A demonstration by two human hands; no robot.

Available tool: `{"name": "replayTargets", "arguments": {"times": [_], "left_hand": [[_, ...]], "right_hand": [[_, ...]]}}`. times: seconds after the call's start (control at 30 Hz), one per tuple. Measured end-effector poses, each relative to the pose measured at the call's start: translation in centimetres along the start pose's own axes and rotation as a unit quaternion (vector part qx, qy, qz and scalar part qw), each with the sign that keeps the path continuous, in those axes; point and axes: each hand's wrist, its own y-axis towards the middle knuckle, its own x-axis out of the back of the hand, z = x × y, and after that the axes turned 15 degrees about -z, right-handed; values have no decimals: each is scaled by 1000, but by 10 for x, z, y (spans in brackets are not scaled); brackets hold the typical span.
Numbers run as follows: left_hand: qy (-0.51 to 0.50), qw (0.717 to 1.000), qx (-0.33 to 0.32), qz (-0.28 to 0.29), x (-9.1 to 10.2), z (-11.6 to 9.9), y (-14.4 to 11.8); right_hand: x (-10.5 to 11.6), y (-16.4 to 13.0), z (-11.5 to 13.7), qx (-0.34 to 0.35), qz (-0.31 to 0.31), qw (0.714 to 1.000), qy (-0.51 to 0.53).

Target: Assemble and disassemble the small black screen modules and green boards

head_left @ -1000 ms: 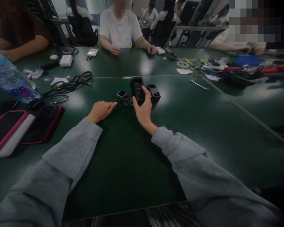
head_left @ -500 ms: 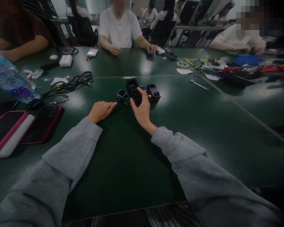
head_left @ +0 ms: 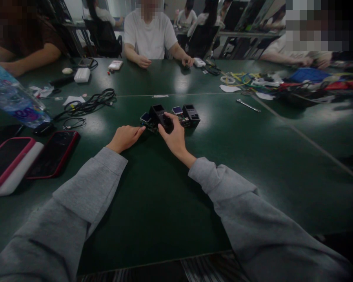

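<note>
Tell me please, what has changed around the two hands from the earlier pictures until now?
The right hand kept its grip on the black housing and carried it left and down, toward the small board with a screen. This uncovered a second screen board beside the other black housing. The left hand stayed flat on the table.

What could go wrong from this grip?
1. The right hand pinches the black housing tilted, right beside a small circuit board with a screen; lowering it off line may knock or scrape that board.
2. The left hand lies flat with its fingertips near the board, apparently not pinning it, so the board might slide.
3. A second screen board and another black housing sit close behind; a sweep of the right hand might shove them.
</note>
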Motion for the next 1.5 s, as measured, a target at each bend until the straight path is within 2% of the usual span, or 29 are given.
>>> {"name": "replayTargets", "arguments": {"times": [0.23, 0.47, 0.63, 0.73, 0.8, 0.97, 1.13, 1.3, 1.4, 1.5], "left_hand": [[11, 1000, 16, -1, 3, -3, 0], [-4, 1000, 4, -5, 8, -5, -1], [5, 1000, 11, 4, 6, -4, -1], [4, 1000, 11, -2, 4, -3, -1], [0, 1000, 8, -6, 3, -2, -1], [-2, 1000, 8, -3, 3, -2, 0], [17, 1000, 5, -15, 3, -4, -1], [29, 999, 20, -27, 4, -6, -1], [26, 996, 62, -61, 5, -5, -2], [2, 984, 99, -147, 9, -4, -3]], "right_hand": [[-3, -2, 1, -8, 1, 1000, 13], [2, 7, -5, 45, -41, 998, -35], [2, 9, -24, 39, -14, 997, -61], [0, 7, -32, 19, 51, 994, -100], [-1, 5, -32, 17, 73, 989, -128], [0, 4, -16, 94, 19, 985, -141], [-1, 1, -3, 161, 124, 967, -153], [1, -2, -1, 192, 177, 958, -121], [3, -1, 3, 203, 192, 955, -98], [4, 0, 4, 185, 142, 967, -104]]}}
